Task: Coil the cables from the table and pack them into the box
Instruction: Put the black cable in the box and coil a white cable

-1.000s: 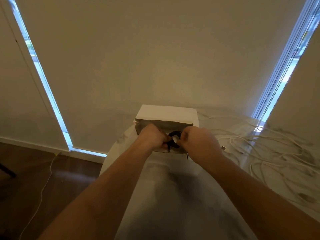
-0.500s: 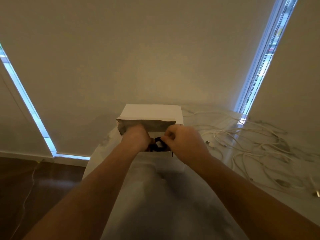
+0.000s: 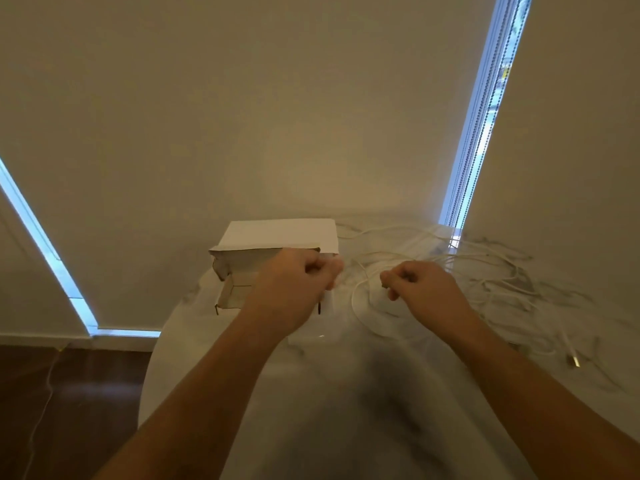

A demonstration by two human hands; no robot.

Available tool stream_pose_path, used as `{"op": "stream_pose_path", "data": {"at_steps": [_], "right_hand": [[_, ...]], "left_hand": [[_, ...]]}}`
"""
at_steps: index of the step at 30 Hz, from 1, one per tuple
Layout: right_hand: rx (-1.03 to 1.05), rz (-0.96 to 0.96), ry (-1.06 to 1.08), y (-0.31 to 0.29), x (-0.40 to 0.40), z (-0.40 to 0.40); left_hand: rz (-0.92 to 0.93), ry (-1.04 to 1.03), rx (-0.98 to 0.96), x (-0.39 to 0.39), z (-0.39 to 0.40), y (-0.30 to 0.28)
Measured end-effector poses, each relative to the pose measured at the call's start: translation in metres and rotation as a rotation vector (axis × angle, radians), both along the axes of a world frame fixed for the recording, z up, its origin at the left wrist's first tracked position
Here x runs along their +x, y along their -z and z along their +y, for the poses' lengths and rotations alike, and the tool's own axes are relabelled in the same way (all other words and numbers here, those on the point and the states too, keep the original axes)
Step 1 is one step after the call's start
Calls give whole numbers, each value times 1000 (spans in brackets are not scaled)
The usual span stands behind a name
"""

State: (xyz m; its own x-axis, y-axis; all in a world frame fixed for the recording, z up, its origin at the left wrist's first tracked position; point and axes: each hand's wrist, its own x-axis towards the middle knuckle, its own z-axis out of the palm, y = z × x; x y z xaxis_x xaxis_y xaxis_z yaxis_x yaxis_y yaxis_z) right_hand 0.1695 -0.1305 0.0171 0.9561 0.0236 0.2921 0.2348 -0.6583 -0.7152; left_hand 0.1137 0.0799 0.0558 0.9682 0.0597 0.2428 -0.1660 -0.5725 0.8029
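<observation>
At frame centre I see my left hand [image 3: 294, 289] curled over the cardboard box [image 3: 277, 237], my right hand [image 3: 420, 289] curled near white cables [image 3: 485, 271]; whether either holds anything, I cannot tell.

Both arms reach forward, bare forearms stretched out and converging a bit. The left hand [image 3: 298, 282] sits over the near right corner of the box [image 3: 277, 233], fingers curled into a loose fist; can't tell if it's holding anything. The right hand [image 3: 419, 285] is off to the right of the box, fingers curled too, knuckles up.
</observation>
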Motion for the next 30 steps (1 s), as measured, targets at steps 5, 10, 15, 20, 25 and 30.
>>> {"op": "stream_pose_path", "data": {"at_steps": [5,10,15,20,25,30], "right_hand": [[-166,50,124,21,11,-26],[-356,68,177,38,18,-31],[-572,76,222,50,32,-28],[-484,116,238,55,38,-33],[-439,149,210,60,44,-34],[-530,-118,306,41,30,-45]], "left_hand": [[12,86,-32,1,-39,14],[44,77,-77,14,-69,36],[42,72,-25,21,-85,55],[35,82,-40,21,-90,64],[8,82,-55,17,-91,62],[-2,55,-86,15,-88,62]]}}
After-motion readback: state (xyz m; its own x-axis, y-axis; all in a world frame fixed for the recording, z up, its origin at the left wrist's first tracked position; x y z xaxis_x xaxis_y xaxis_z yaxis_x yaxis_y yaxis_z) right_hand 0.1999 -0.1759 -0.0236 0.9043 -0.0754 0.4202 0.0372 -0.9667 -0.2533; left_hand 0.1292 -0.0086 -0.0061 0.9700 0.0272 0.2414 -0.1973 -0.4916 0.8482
